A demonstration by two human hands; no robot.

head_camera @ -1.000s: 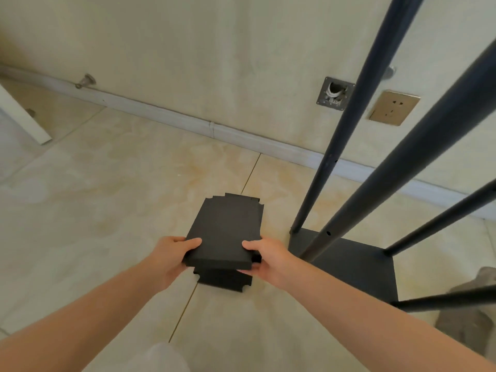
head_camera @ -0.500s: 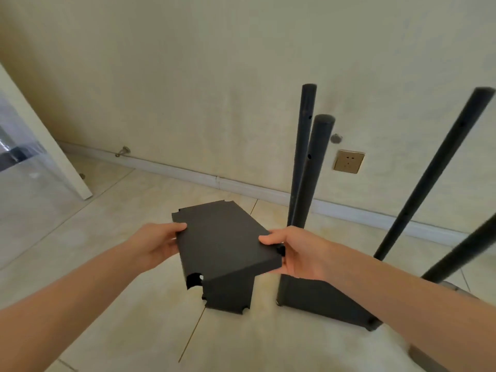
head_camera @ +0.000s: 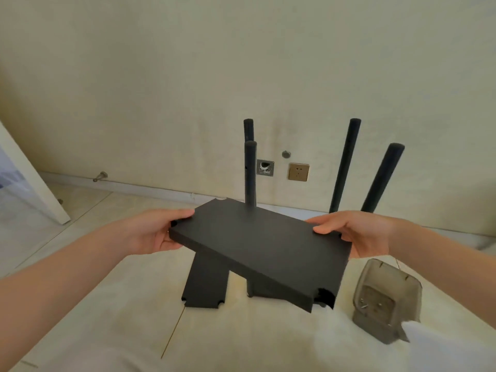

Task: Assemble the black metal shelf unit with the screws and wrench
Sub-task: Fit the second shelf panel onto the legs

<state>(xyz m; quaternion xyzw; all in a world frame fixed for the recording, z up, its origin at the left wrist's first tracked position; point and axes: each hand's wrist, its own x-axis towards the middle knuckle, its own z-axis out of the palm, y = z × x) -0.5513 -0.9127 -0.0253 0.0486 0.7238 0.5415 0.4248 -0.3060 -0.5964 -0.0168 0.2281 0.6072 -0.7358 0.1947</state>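
Both hands' grip holds a matte black, corner-notched shelf panel (head_camera: 257, 245).

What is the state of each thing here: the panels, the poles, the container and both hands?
Held panel: in the air, tilted, gripped at both ends.
Left hand: grips the held panel's left end.
Right hand: grips its right end.
Second panel: lies on the floor, partly hidden.
Poles: four, standing, tops bare.
Plastic container: open, small metal parts inside.
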